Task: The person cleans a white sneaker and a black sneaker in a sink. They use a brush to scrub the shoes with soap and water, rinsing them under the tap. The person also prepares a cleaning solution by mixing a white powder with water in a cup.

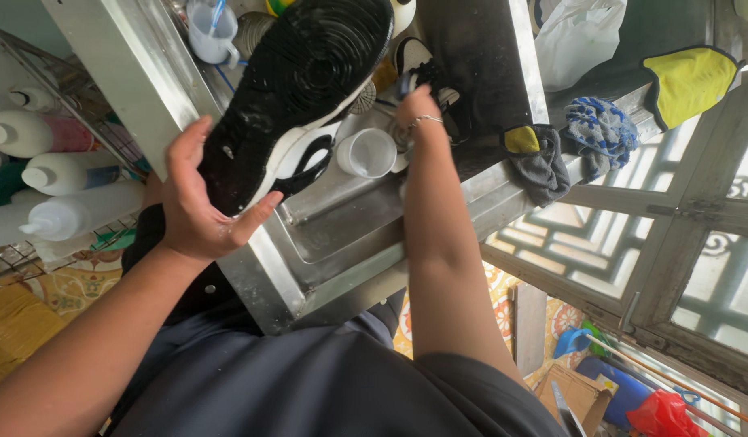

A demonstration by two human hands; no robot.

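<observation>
My left hand (197,198) grips a black-and-white sneaker (297,89) by its heel, holding it over the steel sink (341,235) with the black sole turned up toward me. My right hand (418,109) reaches into the sink past the shoe; its fingers are curled around something dark that I cannot make out. A thin bracelet sits on that wrist. A small white plastic cup (367,152) lies in the basin between my two hands. A second shoe (410,55) shows partly behind the first.
A wire rack (66,113) at left holds several white bottles (74,212). A white mug (210,32) stands on the sink's edge. Cloths and gloves, grey (540,166), blue (600,129) and yellow (689,81), hang on the window ledge at right. A window frame (673,267) lies beyond.
</observation>
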